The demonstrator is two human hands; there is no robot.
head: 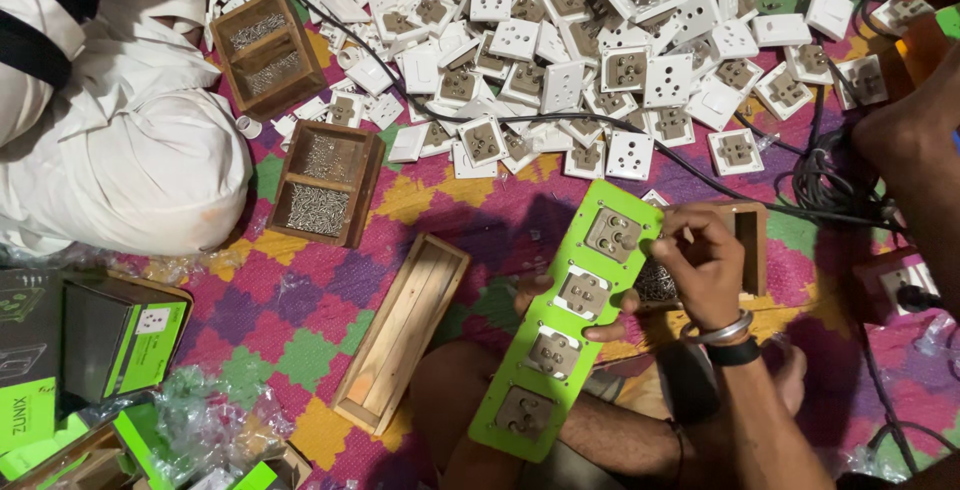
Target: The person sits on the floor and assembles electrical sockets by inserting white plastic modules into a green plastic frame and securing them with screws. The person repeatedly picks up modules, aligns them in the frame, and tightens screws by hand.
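a: where's the work sitting?

b: on the person's lap. a green jig (572, 322) lies slanted across the knee, with four socket plates (583, 294) seated face down in its square pockets.

a: and the hands?

b: apart. the left hand (562, 316) is mostly hidden under the jig; its fingertips show at both edges and seem to prop it, though the pictures can't say whether it grips. the right hand (703, 265) is closed in a pinch beside the top pocket, just over a small wooden box (750, 247). whatever it pinches is too small to make out.

a: how should this be done well?

b: probably by keeping the jig steady on the knee so the plates stay seated, and by working the pockets in order.

a: room to move?

b: tight on the right, where black cables (835, 185) coil and another person's arm (915, 155) comes close. up the mat a heap of white sockets (600, 45) crowds the jig's top edge. left of it lies a long wooden tray (402, 332), with screw boxes (325, 182) beyond.
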